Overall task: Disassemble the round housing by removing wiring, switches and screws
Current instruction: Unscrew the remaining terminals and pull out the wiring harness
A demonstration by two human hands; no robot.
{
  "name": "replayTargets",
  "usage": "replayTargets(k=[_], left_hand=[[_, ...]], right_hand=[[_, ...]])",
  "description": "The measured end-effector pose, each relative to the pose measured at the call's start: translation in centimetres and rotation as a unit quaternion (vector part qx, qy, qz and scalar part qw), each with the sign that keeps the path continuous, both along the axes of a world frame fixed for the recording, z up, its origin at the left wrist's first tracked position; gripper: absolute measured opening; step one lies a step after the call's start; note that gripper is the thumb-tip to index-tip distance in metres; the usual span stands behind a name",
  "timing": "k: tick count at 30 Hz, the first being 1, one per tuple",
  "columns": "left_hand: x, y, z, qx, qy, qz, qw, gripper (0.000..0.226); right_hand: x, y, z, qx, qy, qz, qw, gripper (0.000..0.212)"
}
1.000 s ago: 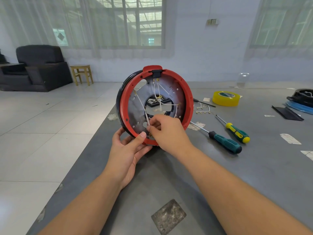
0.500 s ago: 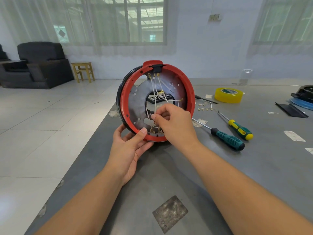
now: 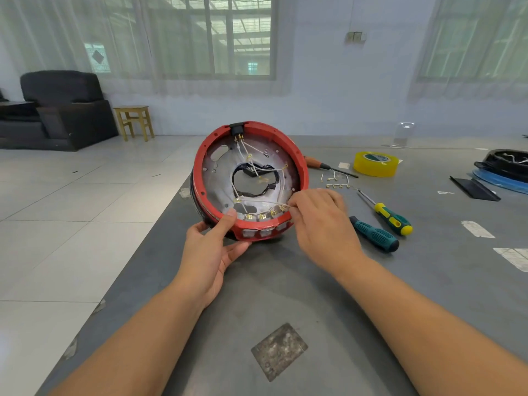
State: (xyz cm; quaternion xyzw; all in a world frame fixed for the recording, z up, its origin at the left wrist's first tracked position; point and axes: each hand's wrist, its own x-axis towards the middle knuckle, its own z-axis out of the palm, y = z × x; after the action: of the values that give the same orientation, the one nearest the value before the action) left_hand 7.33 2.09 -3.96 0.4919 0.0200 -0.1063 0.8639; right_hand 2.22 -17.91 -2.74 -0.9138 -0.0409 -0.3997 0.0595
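Head view: the round red plastic housing (image 3: 251,181) is gripped by the left hand (image 3: 213,252); a thin white wire (image 3: 264,202) is pinched by the right hand (image 3: 320,221). A sharp tug could snap the wire or tear its brass terminal.

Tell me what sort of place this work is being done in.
Probably an informal workshop set up in a large tiled room: screwdrivers, yellow tape and loose removed wires lie on a grey worktable, while a black armchair and wooden stool stand by curtained windows.
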Motion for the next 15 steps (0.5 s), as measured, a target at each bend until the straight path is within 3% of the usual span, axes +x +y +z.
replayTargets(k=[3,7,10,12,15], left_hand=[[-0.1,0.3,0.2,0.031,0.004,-0.016,0.999,0.056],[0.0,0.6,0.5,0.078,0.023,-0.006,0.997,0.073],[0.2,1.4,0.5,0.181,-0.010,-0.012,0.983,0.092],[0.2,2.0,0.5,0.310,-0.061,-0.002,0.949,0.083],[0.1,2.6,0.8,0.462,-0.141,0.030,0.875,0.049]], right_hand=[[0.5,0.0,-0.3,-0.008,0.005,0.016,1.000,0.015],[0.5,0.1,-0.5,0.057,0.031,0.033,0.997,0.019],[0.2,0.1,-0.6,0.096,0.051,0.055,0.993,0.019],[-0.1,0.2,-0.7,0.110,0.058,0.060,0.990,0.018],[-0.4,0.3,-0.7,0.123,0.071,0.055,0.988,0.018]])
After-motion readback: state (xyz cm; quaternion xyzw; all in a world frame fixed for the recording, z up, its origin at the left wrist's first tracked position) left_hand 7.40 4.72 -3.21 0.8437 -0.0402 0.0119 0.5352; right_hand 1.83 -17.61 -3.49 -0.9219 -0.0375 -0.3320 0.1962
